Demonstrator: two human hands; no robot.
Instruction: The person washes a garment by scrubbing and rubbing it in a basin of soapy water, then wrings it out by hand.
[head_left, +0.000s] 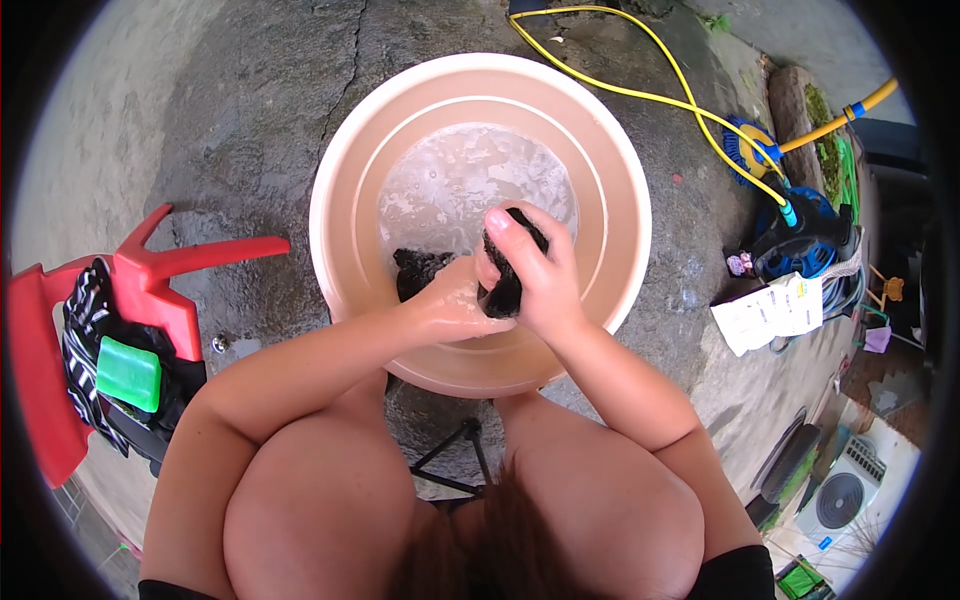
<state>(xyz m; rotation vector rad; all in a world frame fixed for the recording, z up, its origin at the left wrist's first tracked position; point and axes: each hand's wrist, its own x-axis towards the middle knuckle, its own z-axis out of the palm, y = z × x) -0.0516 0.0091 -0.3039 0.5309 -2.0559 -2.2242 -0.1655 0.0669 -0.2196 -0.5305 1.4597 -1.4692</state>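
Note:
A round pale-pink plastic basin stands between my knees with cloudy, sudsy water in its bottom. Over the near half of the basin, my right hand clasps a bunched wet black cloth, thumb on top. Pressed against it, my left hand is closed around the same bundle, its fingers partly hidden. More black fabric hangs at the water to the left of my left hand; whether it is one piece with the bundle cannot be told.
To the left, a red plastic chair carries dark clothes and a green soap bar. A yellow hose runs to a blue-and-black reel at right, near a mop head and a white paper bag. The concrete is wet.

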